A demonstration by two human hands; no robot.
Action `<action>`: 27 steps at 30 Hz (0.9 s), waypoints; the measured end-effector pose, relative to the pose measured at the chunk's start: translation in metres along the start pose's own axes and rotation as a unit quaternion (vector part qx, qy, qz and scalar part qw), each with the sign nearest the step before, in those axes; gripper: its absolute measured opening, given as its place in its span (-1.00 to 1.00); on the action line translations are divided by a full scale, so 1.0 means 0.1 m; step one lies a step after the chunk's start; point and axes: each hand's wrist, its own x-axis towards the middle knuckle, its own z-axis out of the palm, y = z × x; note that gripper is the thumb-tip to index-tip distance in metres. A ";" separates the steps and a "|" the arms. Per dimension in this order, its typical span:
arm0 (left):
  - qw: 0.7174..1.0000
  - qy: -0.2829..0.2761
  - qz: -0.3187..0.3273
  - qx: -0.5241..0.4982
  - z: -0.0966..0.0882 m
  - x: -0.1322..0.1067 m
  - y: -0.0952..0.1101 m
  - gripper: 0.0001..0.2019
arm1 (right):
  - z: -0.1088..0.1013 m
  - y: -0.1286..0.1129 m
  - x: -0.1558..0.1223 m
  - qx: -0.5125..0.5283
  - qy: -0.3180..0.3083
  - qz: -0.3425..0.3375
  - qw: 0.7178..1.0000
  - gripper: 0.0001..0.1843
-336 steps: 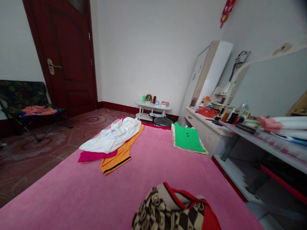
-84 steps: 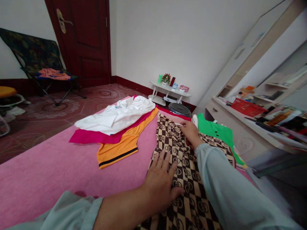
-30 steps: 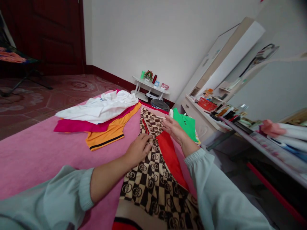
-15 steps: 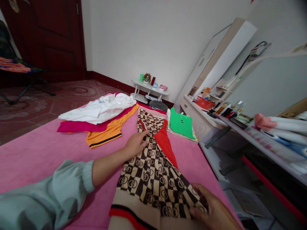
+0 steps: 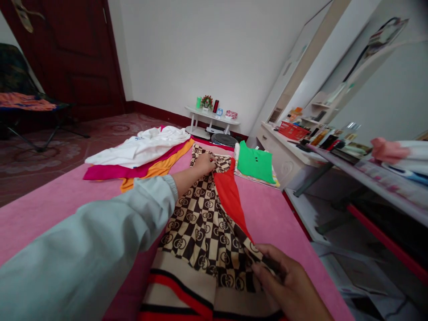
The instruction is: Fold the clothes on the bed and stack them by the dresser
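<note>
A brown-and-beige checked garment (image 5: pixel 197 209) lies lengthwise in front of me, its beige lower band edged with black and red stripes. Along its right side shows a plain red section (image 5: pixel 229 191). My left hand (image 5: pixel 204 164) is at the garment's far end, fingers closed on the fabric near the top. Close to me on the right, my right hand (image 5: pixel 289 278) pinches the garment's side edge between thumb and fingers. The cloth between both hands lies flat, with some creases toward the right hand.
The garment rests on a pink bedspread (image 5: pixel 267 218). Left of it lie a white shirt (image 5: pixel 140 145), a magenta garment (image 5: pixel 110 172) and a yellow one (image 5: pixel 160 167). A folded green shirt (image 5: pixel 256 162) tops a stack at right. Beyond stand a dresser (image 5: pixel 277 145) and low white shelf (image 5: pixel 212 115).
My left hand has moved forward along the garment to its far end and closed on the fabric. The right hand has shifted slightly left with the edge, and the lower stripes show more.
</note>
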 end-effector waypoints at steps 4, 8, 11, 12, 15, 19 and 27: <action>0.999 0.037 0.015 0.000 -0.15 0.24 0.07 -0.63 | 0.14 -0.24 0.07 0.039 -0.033 -0.012 0.999 -0.56; 0.999 0.040 0.001 0.004 -0.28 0.33 0.00 -0.61 | 0.49 -0.20 0.18 -0.016 -0.078 -0.030 0.996 -0.45; 0.999 0.021 -0.025 0.009 -0.31 0.26 -0.16 -0.68 | 0.73 -0.12 0.26 -0.076 -0.180 -0.051 0.979 -0.50; 0.999 0.013 -0.035 0.009 -0.31 0.22 -0.22 -0.72 | 0.77 -0.12 0.28 -0.090 -0.209 -0.057 0.972 -0.56; 0.998 0.005 -0.059 0.000 -0.28 0.11 -0.38 -0.75 | 0.71 -0.19 0.44 -0.111 -0.197 -0.062 0.972 -0.72; 0.996 0.026 -0.085 -0.016 -0.18 0.02 -0.44 -0.58 | 0.34 -0.24 1.09 -0.119 0.002 -0.128 0.985 -0.79; 0.986 0.103 -0.132 0.005 0.15 -0.16 -0.47 -0.51 | -0.34 -0.17 3.06 -0.281 0.211 -0.155 0.923 -0.71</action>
